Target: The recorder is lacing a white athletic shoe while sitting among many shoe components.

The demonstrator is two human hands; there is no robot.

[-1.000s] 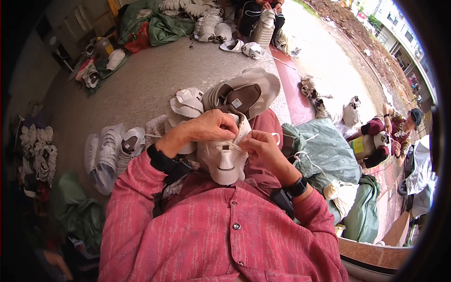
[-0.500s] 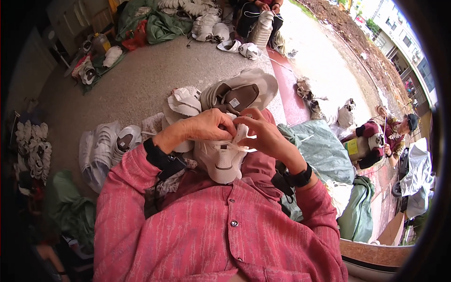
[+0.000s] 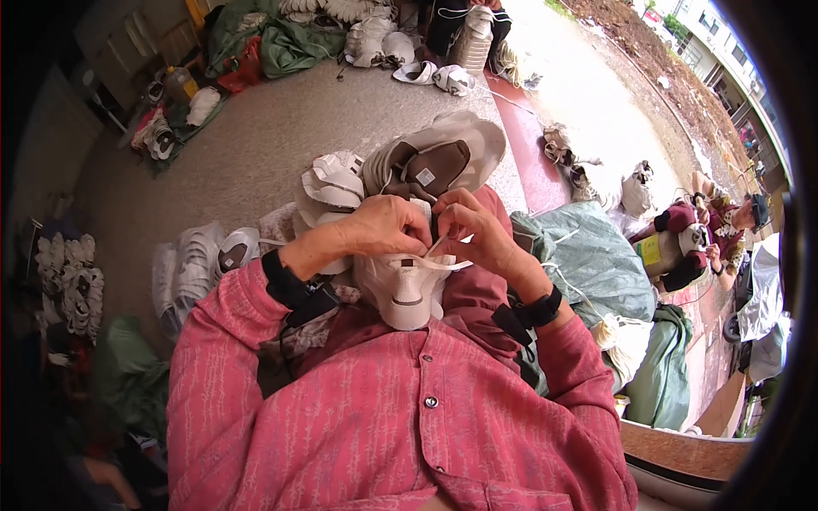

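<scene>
A cream sneaker upper (image 3: 404, 294) rests in my lap with its toe pointing toward me. My left hand (image 3: 388, 226) is bent over its opening, fingers curled and pinched at the eyelet edge; what lies between the fingertips is hidden. A flat whitish shoelace (image 3: 443, 261) runs across the upper. My right hand (image 3: 479, 228) pinches that lace just right of the left fingertips, the two hands almost touching. Just beyond them a nested stack of shoe uppers (image 3: 481, 140) with brown linings lies near my knees, beside another white upper (image 3: 332, 180).
Bagged shoe uppers (image 3: 192, 268) stand at my left. A grey-green sack (image 3: 596, 260) and a bundle of cream laces (image 3: 620, 341) lie at my right. One person (image 3: 724, 221) sits at far right with a shoe; another (image 3: 445, 30) sits at the top beside stacked uppers.
My right hand's fingers have closed in from a wider spread and now pinch the lace nearer my left hand. My left hand stays at the eyelets. The view has shifted slightly.
</scene>
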